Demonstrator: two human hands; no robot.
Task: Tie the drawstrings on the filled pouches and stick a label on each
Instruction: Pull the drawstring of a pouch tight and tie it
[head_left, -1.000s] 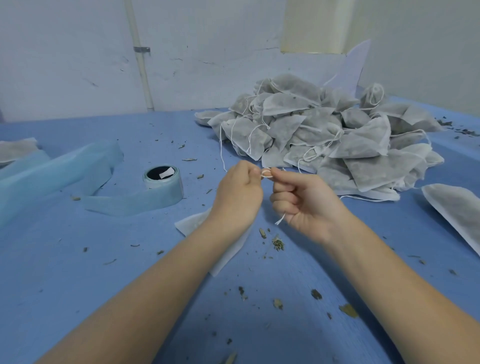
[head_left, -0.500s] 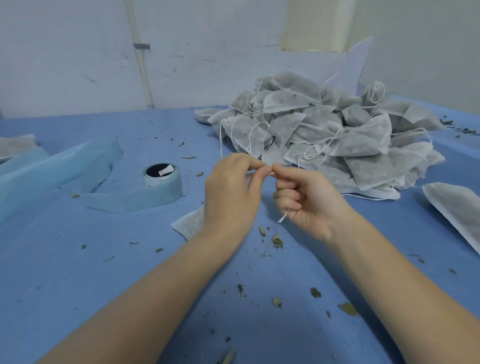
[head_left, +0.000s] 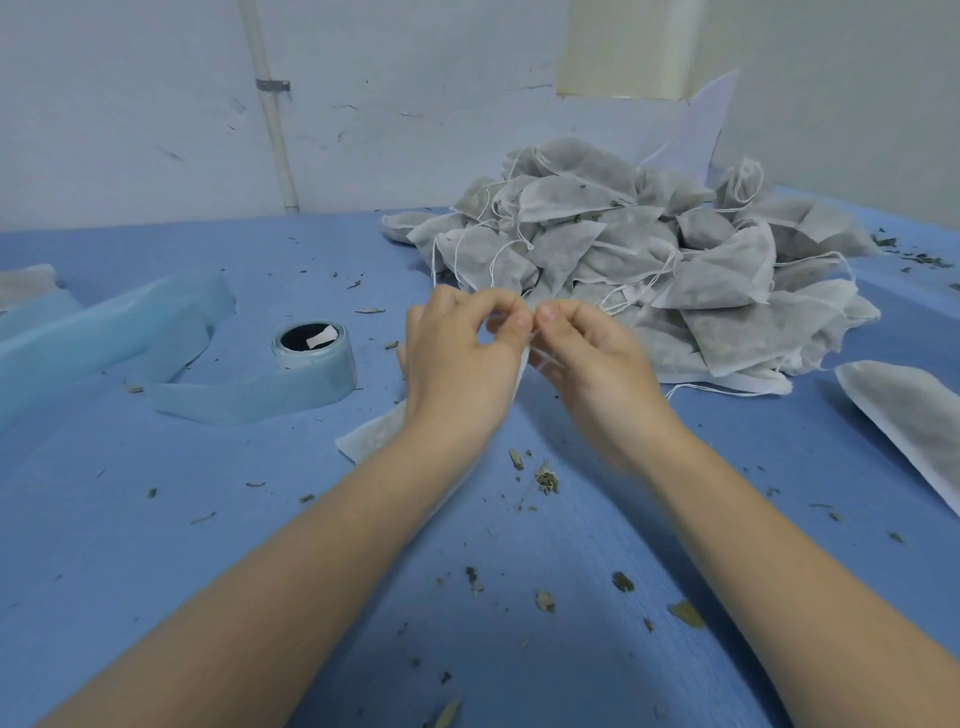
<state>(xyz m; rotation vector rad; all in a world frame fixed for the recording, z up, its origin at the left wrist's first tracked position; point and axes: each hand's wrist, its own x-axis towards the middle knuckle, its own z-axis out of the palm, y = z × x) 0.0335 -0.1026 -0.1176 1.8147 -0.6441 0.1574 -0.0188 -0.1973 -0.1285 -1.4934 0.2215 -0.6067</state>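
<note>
Between both hands, the drawstring (head_left: 535, 358) is being knotted. Left hand (head_left: 462, 358) and right hand (head_left: 592, 358) are pinching it; pulling evenly should be seating the knot against the pouch (head_left: 374, 439).

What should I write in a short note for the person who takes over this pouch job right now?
Left hand and right hand: both pinch the drawstring of one pouch, fingertips together, knot in progress.
That pouch lies on the blue table, partly under the left hand.
Pile of filled pouches waits behind the hands; one more pouch lies at the right.
Label roll stands at the left.
Left: finish the knot, label this pouch, then work through the pile.
</note>
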